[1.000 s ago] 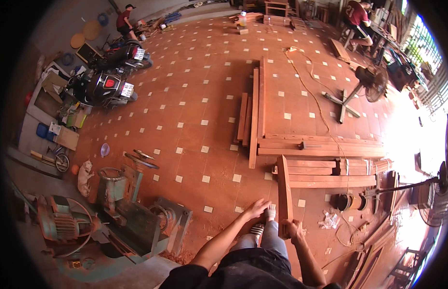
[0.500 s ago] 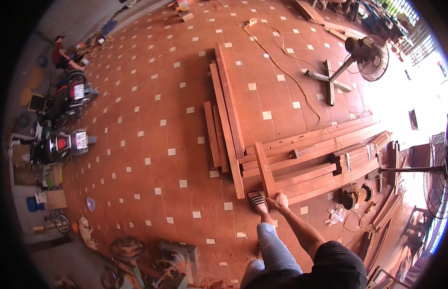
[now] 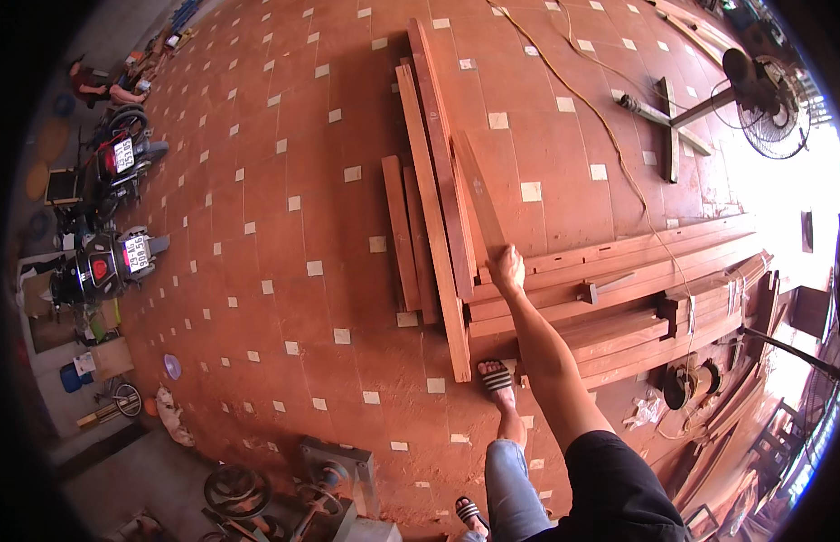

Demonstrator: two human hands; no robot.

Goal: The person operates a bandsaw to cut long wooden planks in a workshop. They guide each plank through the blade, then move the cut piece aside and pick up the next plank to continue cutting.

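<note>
My right hand point(image 3: 506, 270) is closed around the near end of a short reddish-brown wooden board point(image 3: 479, 197). The board points away from me, and its far part lies close along the right side of a stack of long timber beams point(image 3: 427, 194); I cannot tell whether it touches them. Beneath my forearm, more long beams point(image 3: 610, 264) run off to the right, with a small clamp-like tool point(image 3: 590, 292) on top. My left hand is out of view.
Near my sandalled foot point(image 3: 496, 374) the beam ends meet. A pedestal fan point(image 3: 770, 113) stands far right, with a yellow cord point(image 3: 610, 117) across the tiles. Motorbikes point(image 3: 103, 268) and a person point(image 3: 90, 83) are at left, a machine with a handwheel point(image 3: 237, 490) at lower left.
My right hand has lifted the board from across the right-hand beams and carried it forward, beside the left stack. The view has shifted as well.
</note>
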